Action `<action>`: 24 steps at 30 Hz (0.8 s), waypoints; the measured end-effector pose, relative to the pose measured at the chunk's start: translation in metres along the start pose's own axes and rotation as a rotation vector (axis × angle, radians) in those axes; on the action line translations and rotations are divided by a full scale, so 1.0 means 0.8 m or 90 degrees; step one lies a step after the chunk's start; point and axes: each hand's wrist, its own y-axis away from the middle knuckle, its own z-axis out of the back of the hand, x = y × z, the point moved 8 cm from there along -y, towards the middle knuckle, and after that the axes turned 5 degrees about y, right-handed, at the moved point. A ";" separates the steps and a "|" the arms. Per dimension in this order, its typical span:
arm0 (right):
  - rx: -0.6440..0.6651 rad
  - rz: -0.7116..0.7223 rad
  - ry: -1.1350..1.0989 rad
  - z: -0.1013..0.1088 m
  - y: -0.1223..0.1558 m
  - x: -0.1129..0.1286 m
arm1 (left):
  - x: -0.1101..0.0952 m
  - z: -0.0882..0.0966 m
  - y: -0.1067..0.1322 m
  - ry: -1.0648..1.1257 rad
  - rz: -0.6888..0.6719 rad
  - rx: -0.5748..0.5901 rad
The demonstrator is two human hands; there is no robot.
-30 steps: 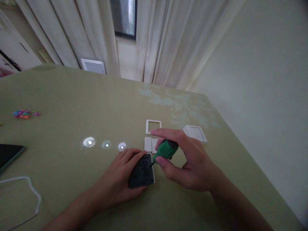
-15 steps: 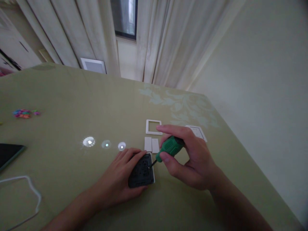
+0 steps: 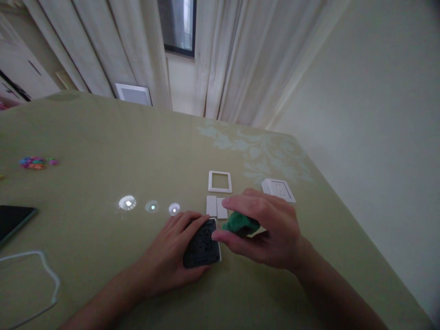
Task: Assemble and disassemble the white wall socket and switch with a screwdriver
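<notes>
My left hand (image 3: 173, 250) grips a wall switch (image 3: 202, 247) on the table, its black back facing up and a white edge showing at the right. In my right hand (image 3: 266, 229) is a screwdriver with a green handle (image 3: 240, 223), held between thumb and fingers. The thumb tip reaches over the switch's right edge; the screwdriver's shaft and tip are hidden behind it. Just beyond the switch lie two white rocker plates (image 3: 211, 206), side by side. Behind them rests a square white frame (image 3: 220, 182).
A white wall socket (image 3: 279, 189) lies beyond my right hand. At the left are a dark flat device (image 3: 15, 220), a white cable (image 3: 44, 263) and a small heap of colourful pieces (image 3: 32, 162). A wall (image 3: 378, 137) borders the table's right side.
My right hand has lowered and turned with the screwdriver, its thumb moving left over the switch. The shaft, visible before, is now hidden. My left hand has stayed put.
</notes>
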 end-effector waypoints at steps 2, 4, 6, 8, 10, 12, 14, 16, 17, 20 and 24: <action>0.047 0.015 -0.038 -0.003 -0.001 0.005 | 0.000 -0.001 0.000 -0.001 0.005 0.008; 0.092 0.011 -0.048 -0.005 0.001 0.007 | 0.000 -0.001 0.001 -0.005 0.008 0.008; 0.066 0.025 0.042 0.003 0.002 0.010 | 0.000 0.000 0.002 -0.007 0.008 -0.001; 0.025 0.036 0.123 0.010 0.003 0.012 | 0.000 0.001 0.002 -0.008 0.007 -0.012; 0.054 0.024 0.089 0.007 0.003 0.010 | 0.001 0.001 0.003 -0.012 0.005 -0.016; 0.104 0.009 0.016 -0.001 0.003 0.007 | 0.001 0.001 0.003 -0.014 -0.004 -0.020; 0.066 0.025 0.061 0.004 0.001 0.008 | 0.002 0.001 0.002 -0.011 -0.007 -0.015; 0.016 0.039 0.131 0.010 0.000 0.010 | 0.002 0.001 0.002 -0.008 -0.008 -0.010; 0.024 0.038 0.135 0.009 0.000 0.010 | 0.003 0.001 0.002 -0.009 -0.008 -0.011; 0.112 0.015 0.045 -0.008 0.002 0.008 | 0.002 0.003 0.002 -0.012 -0.011 -0.021; -0.008 0.059 0.134 0.002 0.002 0.018 | 0.002 0.002 0.002 0.000 -0.003 -0.016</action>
